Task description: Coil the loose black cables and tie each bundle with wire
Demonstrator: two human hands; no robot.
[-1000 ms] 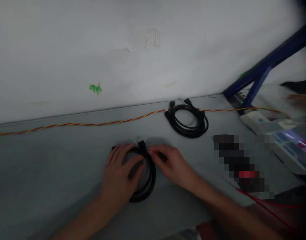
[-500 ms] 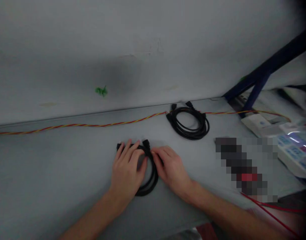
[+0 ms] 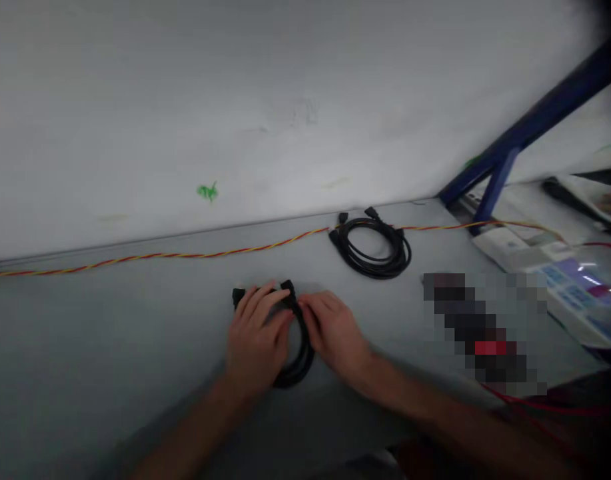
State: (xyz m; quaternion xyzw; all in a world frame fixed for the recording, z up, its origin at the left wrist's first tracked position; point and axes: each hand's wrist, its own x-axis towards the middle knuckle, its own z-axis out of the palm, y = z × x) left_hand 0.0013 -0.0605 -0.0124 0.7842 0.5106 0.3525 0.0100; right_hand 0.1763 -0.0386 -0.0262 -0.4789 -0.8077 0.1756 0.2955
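Observation:
A coiled black cable (image 3: 304, 357) lies on the grey table, with two plugs pointing away from me at its far side. My left hand (image 3: 258, 333) lies over the coil's left part, its fingers bent and closed on the cable near the plugs. My right hand (image 3: 335, 333) pinches the coil at its upper right, thumb and fingertips together beside the right plug. Fingers hide part of the cable where both hands meet it. A second coiled black cable (image 3: 378, 270) rests farther back to the right, touching a twisted red and yellow wire (image 3: 210, 255).
A white wall (image 3: 135, 120) rises behind the grey table (image 3: 85, 333). At the right are a blue metal brace (image 3: 535, 123), a white and blue box (image 3: 580, 293), a red cord (image 3: 550, 405) and a pixelated dark object (image 3: 478, 333). Part of another person's hand shows at the far right edge.
The view has shifted slightly. My left index finger and thumb have moved in closer to the right plug and the coil. My right hand keeps its pinch at the same spot.

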